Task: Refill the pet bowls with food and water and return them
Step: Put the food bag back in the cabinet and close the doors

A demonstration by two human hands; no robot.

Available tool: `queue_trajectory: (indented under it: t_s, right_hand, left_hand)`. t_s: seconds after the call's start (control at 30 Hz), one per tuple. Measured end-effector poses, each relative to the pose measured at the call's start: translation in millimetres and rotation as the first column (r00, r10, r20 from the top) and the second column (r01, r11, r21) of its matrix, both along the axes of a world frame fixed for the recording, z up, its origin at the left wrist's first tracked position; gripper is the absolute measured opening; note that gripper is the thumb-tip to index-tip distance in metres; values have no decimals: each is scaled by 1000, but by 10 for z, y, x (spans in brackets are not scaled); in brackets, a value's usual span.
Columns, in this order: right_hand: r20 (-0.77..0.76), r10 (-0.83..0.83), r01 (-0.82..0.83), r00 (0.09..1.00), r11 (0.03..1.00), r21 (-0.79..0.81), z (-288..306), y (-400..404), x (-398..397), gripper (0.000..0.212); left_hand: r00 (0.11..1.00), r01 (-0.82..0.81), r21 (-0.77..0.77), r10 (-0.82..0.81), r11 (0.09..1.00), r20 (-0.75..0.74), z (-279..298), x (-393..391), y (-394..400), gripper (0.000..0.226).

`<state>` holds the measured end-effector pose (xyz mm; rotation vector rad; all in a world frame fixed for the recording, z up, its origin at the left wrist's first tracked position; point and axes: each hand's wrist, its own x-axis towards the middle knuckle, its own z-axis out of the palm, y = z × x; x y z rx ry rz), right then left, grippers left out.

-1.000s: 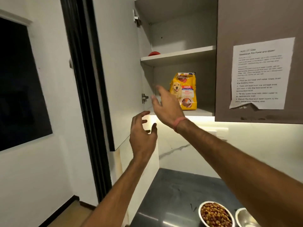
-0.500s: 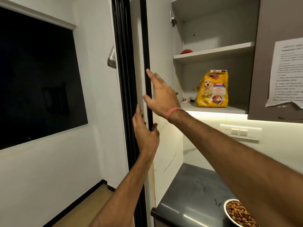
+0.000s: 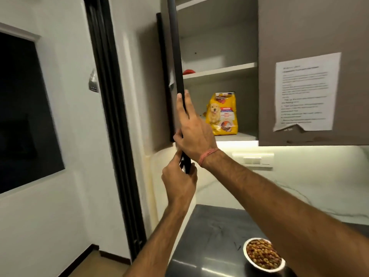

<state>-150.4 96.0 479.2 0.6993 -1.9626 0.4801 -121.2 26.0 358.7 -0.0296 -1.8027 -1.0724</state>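
White walls [image 3: 65, 136], a dark window [image 3: 22, 112], a black countertop [image 3: 209, 236] under lit grey cabinets [image 3: 311, 27].

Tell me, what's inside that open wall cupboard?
A yellow pet food bag stands on the lower shelf; something red sits on the shelf above. The door edge hides the left part.
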Motion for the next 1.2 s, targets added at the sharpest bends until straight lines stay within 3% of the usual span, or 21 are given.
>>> queue_trajectory:
  t_s: [0.17,0.3,0.43,0.5,0.6,0.7,0.8,0.9,1.07,1.2]
  right_hand:
    - [112,-117,123,987,991,-48,-45,613,-246,108]
    - [148,-211,214,966,977,-9,-58,1106,-477,108]
    - [126,-262,261,957,965,18,-101,1454,-809,105]
    - [101,-281,279,955,960,30,-103,1616,-974,104]
    - [15,-344,342,939,937,65,-173,1841,-1334,101]
    - [-115,-367,380,923,918,117,-270,2052,-1698,98]
    - [-235,-396,448,888,859,247,-327,2246,-2019,85]
    - [-266,-428,497,864,811,310,-375,2377,-2276,73]
    - [-252,-476,538,842,774,334,-374,2540,-2729,78]
    - [-240,-495,550,835,771,321,-430,2528,-2991,73]
  left_hand:
    - [999,46,-52,-46,998,-7,31,-309,675,36]
    - [984,176,49,-177,983,18,3,-732,1096,41]
    - [974,218,-23,-219,976,-54,46,-936,1414,66]
    - [960,279,16,-279,960,3,32,-1069,1545,58]
    - [976,211,-187,-216,959,-4,-133,-1554,1612,78]
    - [966,254,-312,-256,916,36,-253,-2031,1681,88]
    - [995,83,-499,-100,862,-8,-329,-2420,1804,91]
    - [996,-13,-554,-40,832,-83,-403,-2751,1868,85]
    - [977,-133,-665,-14,735,-211,-601,-3362,1804,69]
    - [953,-87,-637,-123,766,-279,-660,-3613,1733,95]
